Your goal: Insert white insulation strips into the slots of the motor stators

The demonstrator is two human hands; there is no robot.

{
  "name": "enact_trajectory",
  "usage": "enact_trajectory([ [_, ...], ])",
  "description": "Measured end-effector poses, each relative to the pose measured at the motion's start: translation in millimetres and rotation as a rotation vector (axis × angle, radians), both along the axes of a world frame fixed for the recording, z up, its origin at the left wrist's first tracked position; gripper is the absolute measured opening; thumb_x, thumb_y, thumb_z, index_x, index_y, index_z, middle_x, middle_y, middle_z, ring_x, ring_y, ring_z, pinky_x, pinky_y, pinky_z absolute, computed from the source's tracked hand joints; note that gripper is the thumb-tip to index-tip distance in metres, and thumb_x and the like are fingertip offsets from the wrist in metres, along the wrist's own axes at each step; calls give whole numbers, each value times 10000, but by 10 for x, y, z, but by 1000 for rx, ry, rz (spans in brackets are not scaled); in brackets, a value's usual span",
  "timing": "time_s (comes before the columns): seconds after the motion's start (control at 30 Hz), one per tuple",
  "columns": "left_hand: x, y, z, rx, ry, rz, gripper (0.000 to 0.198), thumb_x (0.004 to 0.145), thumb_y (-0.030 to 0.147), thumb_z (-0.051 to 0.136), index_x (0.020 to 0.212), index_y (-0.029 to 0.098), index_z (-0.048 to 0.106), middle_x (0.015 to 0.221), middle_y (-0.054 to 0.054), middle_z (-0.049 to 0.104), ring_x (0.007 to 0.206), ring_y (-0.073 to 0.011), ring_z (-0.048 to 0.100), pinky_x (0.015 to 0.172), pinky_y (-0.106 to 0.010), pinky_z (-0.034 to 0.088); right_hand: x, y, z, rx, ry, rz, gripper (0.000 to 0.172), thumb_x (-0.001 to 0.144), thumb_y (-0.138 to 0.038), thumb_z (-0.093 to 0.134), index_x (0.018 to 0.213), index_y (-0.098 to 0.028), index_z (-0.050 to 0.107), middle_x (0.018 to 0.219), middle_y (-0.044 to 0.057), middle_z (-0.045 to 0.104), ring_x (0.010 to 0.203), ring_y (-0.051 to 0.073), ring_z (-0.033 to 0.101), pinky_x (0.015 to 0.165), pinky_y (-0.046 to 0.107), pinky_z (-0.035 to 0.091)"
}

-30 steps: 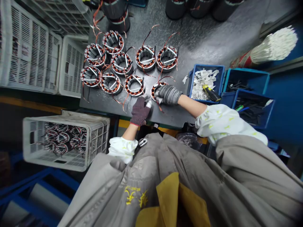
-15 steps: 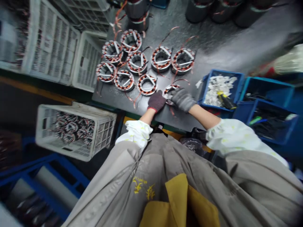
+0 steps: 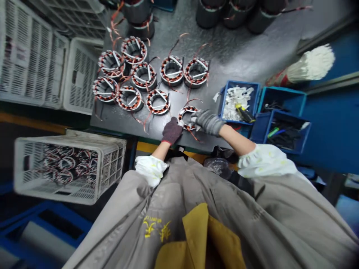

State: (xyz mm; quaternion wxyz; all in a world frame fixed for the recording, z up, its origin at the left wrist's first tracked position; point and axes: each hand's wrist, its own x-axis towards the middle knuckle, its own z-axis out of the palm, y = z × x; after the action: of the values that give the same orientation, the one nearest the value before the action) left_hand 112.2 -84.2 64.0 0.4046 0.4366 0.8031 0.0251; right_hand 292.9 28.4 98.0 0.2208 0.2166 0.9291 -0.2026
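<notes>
Both gloved hands work at one motor stator [image 3: 187,112] with copper windings near the front edge of the dark workbench [image 3: 246,56]. My left hand [image 3: 171,130], in a dark maroon glove, is curled with its fingertips pinching a small white piece against the stator's left side. Resting over the stator's right side is my right hand [image 3: 207,121], in a grey glove, with fingers curled on the stator's rim and a white strip. Several more stators [image 3: 158,101] with white strips across them lie in rows behind.
A blue bin of white paper strips [image 3: 238,98] with a yellow-handled tool [image 3: 244,112] sits right of the hands, beside more blue bins [image 3: 284,129]. A white crate of stators [image 3: 67,164] stands lower left. White crates [image 3: 42,59] stand left; dark cylinders [image 3: 224,13] at the back; a bundle of white sticks [image 3: 311,63] right.
The head camera swung about, so the scene shifted in view. Both hands stayed at the same front stator, the left one closing in against its left side.
</notes>
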Motion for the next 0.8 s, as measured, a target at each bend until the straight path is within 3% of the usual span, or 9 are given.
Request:
enact_trajectory([
  [0.13,-1,4,-21,26,5,-7,353,1173,520,513,1341,261,683,1333,-167,850,1282,-356,798,1019,-426,587,-264,111,-38,4,-90,157,410,1061,-338,695,1388,-134,833,1314,232,832,1182,353,744,1020,432,502],
  [0.23,5,-3,-37,39,1,11,353,1172,515,520,1357,258,674,1360,-168,845,1296,-352,793,1028,-423,588,-355,188,-104,-31,-83,183,383,1102,-397,655,1307,-161,875,1192,178,865,1071,312,750,957,387,469],
  [0.33,18,-39,-27,49,16,12,376,1169,537,528,1367,257,682,1330,-163,855,1270,-358,802,1014,-422,595,-353,233,-112,-41,-51,31,404,1155,-392,571,1268,-147,872,1170,158,871,988,265,747,895,344,451],
  [0.43,67,-148,31,152,101,-22,366,1186,460,490,1365,233,713,1343,-164,848,1260,-347,806,1034,-419,597,-234,230,-77,-17,-26,-169,488,1208,-356,429,1375,-103,811,1251,173,856,1021,253,748,887,326,456],
  [0.53,149,-224,104,284,156,-137,364,1183,345,469,1363,202,751,1404,-170,826,1284,-329,799,1077,-406,586,-47,173,-45,-7,-17,-202,458,1163,-288,472,1445,-107,784,1314,185,835,1109,286,745,943,343,470],
  [0.67,206,-69,176,200,84,-353,374,1148,258,523,1443,189,742,1378,-172,838,1299,-339,798,1086,-404,580,68,47,-23,49,-42,-128,473,1131,-403,556,1406,-113,809,1394,245,786,1220,376,705,1023,420,471],
  [0.8,162,144,252,116,32,-417,379,1145,429,607,1429,209,730,1348,-166,845,1313,-366,789,1069,-411,588,-4,-12,-42,88,-64,-99,515,1145,-444,511,1370,-90,809,1343,271,787,1192,397,687,1018,449,465],
])
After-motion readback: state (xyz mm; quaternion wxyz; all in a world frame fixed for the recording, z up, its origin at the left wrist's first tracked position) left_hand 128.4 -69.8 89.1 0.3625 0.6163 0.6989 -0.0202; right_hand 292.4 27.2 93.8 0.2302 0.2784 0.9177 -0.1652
